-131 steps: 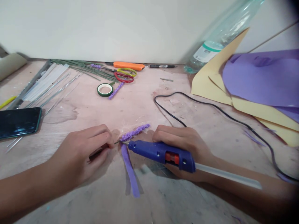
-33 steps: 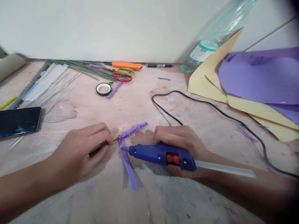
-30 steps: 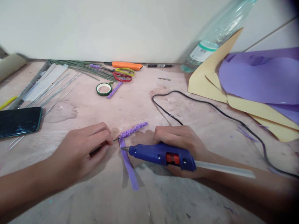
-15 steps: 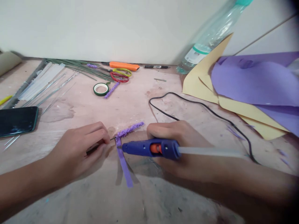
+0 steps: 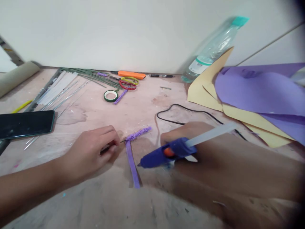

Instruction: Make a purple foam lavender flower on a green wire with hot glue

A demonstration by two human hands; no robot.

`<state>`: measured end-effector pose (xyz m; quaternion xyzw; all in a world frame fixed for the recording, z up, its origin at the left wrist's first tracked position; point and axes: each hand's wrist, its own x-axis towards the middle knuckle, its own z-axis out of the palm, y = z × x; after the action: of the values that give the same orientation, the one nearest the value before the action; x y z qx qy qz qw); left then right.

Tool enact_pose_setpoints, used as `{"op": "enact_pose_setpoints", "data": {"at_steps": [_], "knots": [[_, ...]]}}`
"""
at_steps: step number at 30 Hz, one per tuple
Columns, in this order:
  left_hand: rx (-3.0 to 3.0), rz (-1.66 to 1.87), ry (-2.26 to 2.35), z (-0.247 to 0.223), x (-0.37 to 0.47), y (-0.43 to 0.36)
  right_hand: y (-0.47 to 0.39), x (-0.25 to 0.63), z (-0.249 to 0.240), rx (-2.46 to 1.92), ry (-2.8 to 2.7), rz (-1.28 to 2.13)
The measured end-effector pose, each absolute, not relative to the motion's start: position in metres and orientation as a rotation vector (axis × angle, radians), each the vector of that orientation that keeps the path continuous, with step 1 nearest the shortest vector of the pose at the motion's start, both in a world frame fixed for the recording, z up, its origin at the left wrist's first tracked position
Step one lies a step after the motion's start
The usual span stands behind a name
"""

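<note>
Glue gun (image 5: 157, 157) swings since half a second ago: its nozzle (image 5: 139, 164) leaves the strip (image 5: 132, 162) and sits lower, just off the right edge; its rear tips up, so the glue stick (image 5: 212, 133) angles up and away from you; view shifts a bit too; your left hand (image 5: 95, 144) keeps its pinch on the stem (image 5: 123, 141).

Strip's place: between your two hands, top end meeting the base of the spike (image 5: 138, 134), free end toward you; long axis runs nearly straight at you, leaning slightly right; whether the free end touches the table (image 5: 107, 203) or floats just above, can't tell. Spike points right and away from your left fingertips, so strip and spike make a rough corner at the stem.

Nearer hand: left; its fingertips are just beside the strip's top end, thumb and finger closed on the stem; your right hand (image 5: 206, 152) is farther off to the right, wrapped round the gun, fingers partly hidden, trigger not visible; only the nozzle comes close, beside the strip's lower half with a small gap. Cord (image 5: 175, 105) loops beyond your right hand, apart from strip and spike.
</note>
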<state>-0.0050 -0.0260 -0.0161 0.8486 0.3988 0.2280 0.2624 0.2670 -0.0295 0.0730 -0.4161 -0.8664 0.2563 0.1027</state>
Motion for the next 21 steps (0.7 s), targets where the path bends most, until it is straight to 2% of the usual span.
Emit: {"op": "enact_pose_setpoints", "data": {"at_steps": [2, 6, 8, 13, 18, 21], "knots": [[2.318, 0.608, 1.119, -0.016, -0.005, -0.027, -0.022, 0.283, 0.068, -1.215, -2.636, 0.598], [2.386, 0.593, 1.253, -0.012, -0.003, -0.029, -0.004, 0.31, 0.055, -1.66, -2.566, 0.04], [2.402, 0.546, 1.241, -0.01, -0.002, -0.029, 0.004, 0.32, 0.047, -1.654, -2.616, -0.067], [2.386, 0.464, 1.271, -0.007, -0.003, -0.028, 0.019, 0.34, 0.026, -1.59, -2.751, 0.018], [2.563, 0.64, 1.13, -0.012, -0.003, -0.029, 0.012, 0.324, 0.034, -1.447, -2.586, -0.091], [2.741, 0.764, 0.976, -0.011, -0.004, -0.03, -0.001, 0.291, 0.041, -1.152, -2.578, 0.159]]}}
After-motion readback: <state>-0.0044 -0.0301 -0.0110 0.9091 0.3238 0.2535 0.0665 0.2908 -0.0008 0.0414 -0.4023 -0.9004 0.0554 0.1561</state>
